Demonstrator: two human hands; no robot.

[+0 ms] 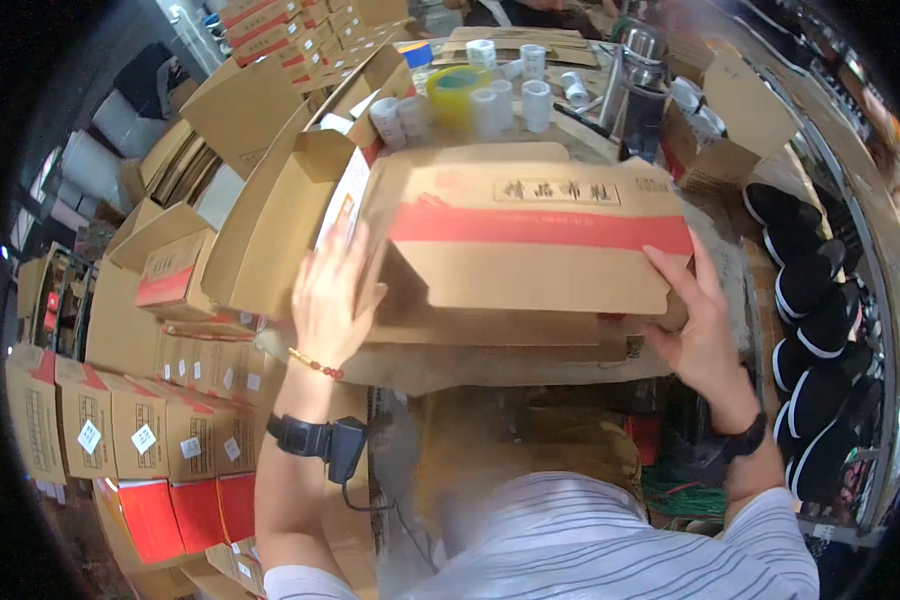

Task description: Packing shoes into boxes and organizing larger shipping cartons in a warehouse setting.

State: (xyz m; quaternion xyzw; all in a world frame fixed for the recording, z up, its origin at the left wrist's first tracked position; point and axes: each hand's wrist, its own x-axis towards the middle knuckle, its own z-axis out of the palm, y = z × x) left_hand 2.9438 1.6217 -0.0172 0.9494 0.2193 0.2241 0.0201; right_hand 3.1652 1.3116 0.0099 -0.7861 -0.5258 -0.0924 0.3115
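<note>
A brown cardboard shoe box (540, 265) with a red band lies in front of me on the worktable, its printed face toward me. My right hand (695, 310) grips its right end, thumb on top and the other fingers round the edge. My left hand (332, 295) is flat, fingers stretched forward, at the box's left end. Its fingertips meet a white label (345, 200) on an open box (270, 235) just left. More flat cardboard (490, 328) shows under the shoe box's near edge.
White paper rolls (535, 105) and yellow tape (455, 95) stand at the back, beside a steel flask (642, 95). Black shoes (820, 300) line a rack on the right. Packed shoe boxes (140, 425) are stacked at the left, with more boxes (270, 35) behind.
</note>
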